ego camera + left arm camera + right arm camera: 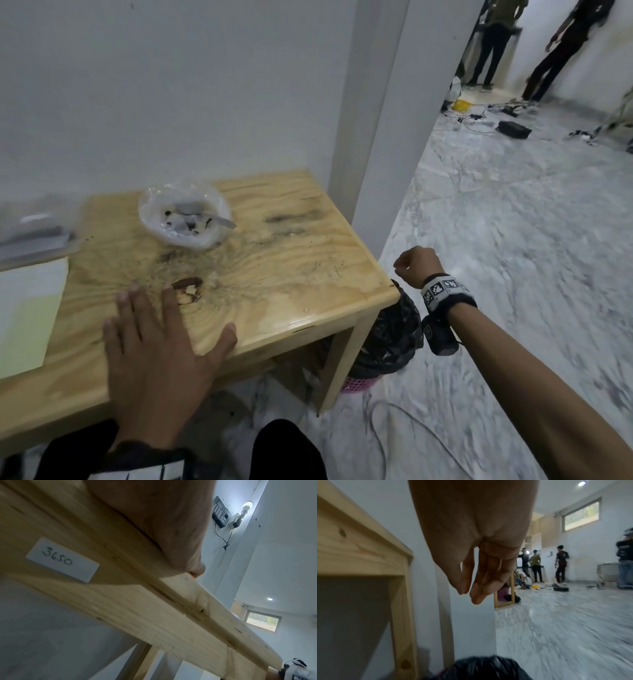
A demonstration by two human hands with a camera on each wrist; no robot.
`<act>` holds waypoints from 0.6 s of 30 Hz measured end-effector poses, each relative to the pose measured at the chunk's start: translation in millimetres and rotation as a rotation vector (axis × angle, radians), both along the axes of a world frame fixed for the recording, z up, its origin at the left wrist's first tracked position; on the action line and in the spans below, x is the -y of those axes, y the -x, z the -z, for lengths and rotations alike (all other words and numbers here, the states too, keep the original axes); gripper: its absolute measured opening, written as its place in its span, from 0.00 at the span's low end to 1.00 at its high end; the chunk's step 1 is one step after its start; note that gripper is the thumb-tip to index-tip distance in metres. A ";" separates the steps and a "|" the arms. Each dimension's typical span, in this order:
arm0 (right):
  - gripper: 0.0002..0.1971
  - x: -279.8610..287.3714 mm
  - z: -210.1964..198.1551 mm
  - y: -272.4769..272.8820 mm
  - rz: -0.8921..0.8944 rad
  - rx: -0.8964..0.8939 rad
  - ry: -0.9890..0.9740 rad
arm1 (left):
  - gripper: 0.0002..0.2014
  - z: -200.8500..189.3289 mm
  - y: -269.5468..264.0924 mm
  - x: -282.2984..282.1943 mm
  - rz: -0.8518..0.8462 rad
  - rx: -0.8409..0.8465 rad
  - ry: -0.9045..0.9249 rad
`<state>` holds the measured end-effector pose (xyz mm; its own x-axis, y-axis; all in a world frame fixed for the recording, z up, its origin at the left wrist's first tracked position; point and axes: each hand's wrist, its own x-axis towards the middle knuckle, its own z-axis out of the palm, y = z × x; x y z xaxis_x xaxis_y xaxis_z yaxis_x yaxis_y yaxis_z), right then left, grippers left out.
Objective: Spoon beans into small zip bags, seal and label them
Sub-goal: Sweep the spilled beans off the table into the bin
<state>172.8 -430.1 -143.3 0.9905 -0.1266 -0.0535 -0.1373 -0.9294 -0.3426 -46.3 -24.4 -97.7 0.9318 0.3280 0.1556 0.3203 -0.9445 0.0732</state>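
My left hand [154, 359] lies flat, fingers spread, on the pale wooden surface [308, 274]; right hand [416, 265] hangs loosely curled, empty, over the black-lined bin [390, 335]. Clear plastic bag of dark beans [185, 214], grey spoon [209, 219] inside I think, sits farther back. Looks between bags: reach for it next.

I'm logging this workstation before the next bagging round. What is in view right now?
table: one, light wood, against the wall
bowl: one, clear plastic, far side of the table, a few dark beans inside
spoon: one, grey, in the bowl
paper: one sheet, pale yellow, table's left edge
bin: one, black liner, floor beside the table's right leg
label: one, white, "3650", on the table's front rail
left hand: flat on the table
right hand: above the bin, holding nothing
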 end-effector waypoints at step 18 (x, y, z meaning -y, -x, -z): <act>0.10 -243.4 -174.4 43.6 -0.572 0.242 -0.068 | 0.54 -7.8 6.1 -2.6 0.064 -0.015 0.226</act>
